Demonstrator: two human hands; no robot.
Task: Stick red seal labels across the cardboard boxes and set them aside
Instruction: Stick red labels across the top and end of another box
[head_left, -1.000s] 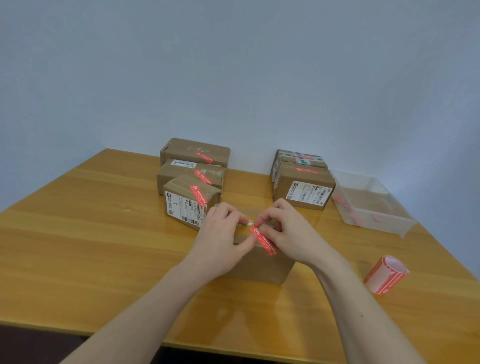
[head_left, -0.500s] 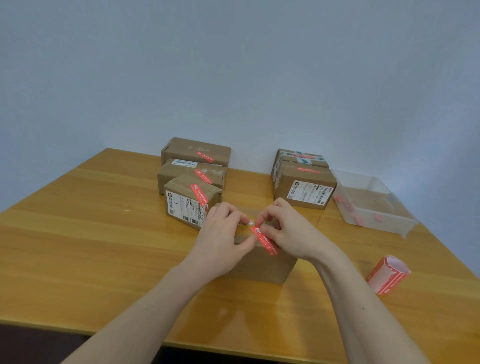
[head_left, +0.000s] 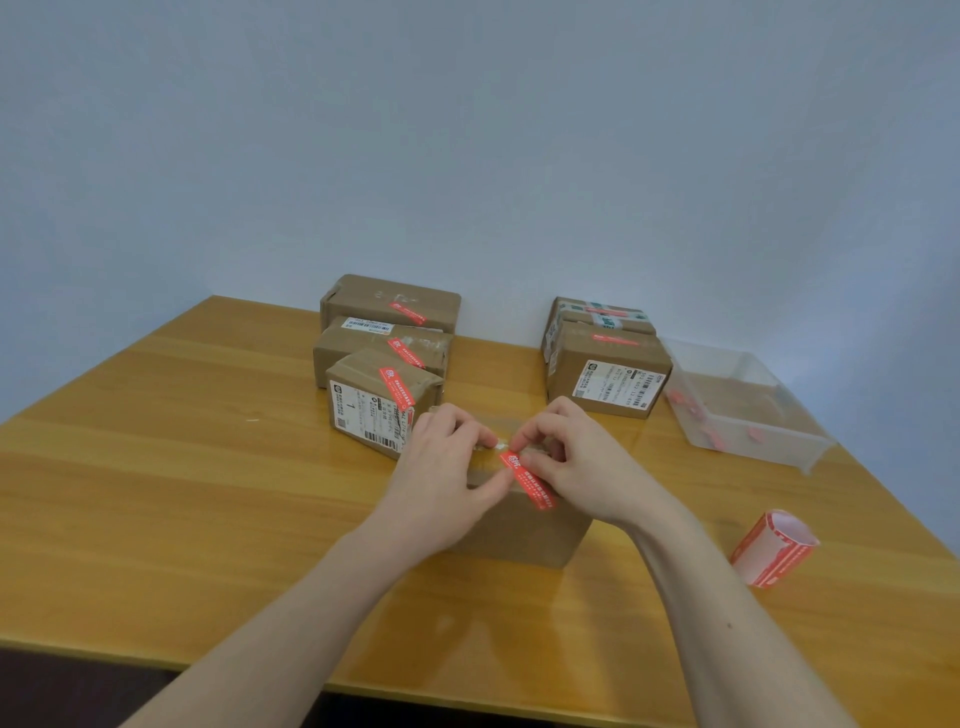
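Note:
A plain cardboard box (head_left: 524, 535) stands on the table in front of me, mostly covered by my hands. A red seal label (head_left: 532, 486) runs slantwise over its top front edge. My right hand (head_left: 582, 457) pinches the label's upper end with thumb and forefinger. My left hand (head_left: 441, 467) grips the box from the left, fingers curled on its top and thumb against the front edge beside the label. A small white scrap shows between the two forefingers.
Three boxes with red labels (head_left: 363, 405) sit in a row at the back left, two more (head_left: 608, 374) at the back right. A clear plastic tray (head_left: 758, 452) with red scraps lies far right. The label roll (head_left: 774, 548) is near my right forearm.
Both hands stay on the box and the label; only the fingertips shift slightly.

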